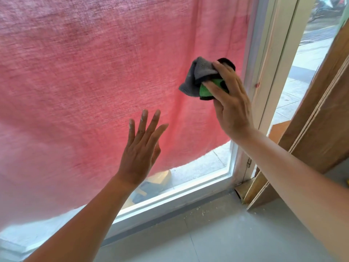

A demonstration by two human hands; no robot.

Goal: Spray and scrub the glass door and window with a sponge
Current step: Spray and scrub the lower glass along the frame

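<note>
At 2 o'clock on the window glass [198, 174]: right hand [230, 103] grips sponge [207, 90] plus grey cloth [196, 76]. Left hand [140, 146], 8 o'clock, fingers spread, empty. Scrub looks mid-way; most glass probably pending.

Left of the white frame upright [258, 44], the whole glass pane [204, 167] lies free to my reach, with the pink cloth [94, 72] hanging behind it. Right of the upright, leaning wooden boards [324, 114] crowd the narrow gap. Below the upright lies open floor [217, 233].
</note>
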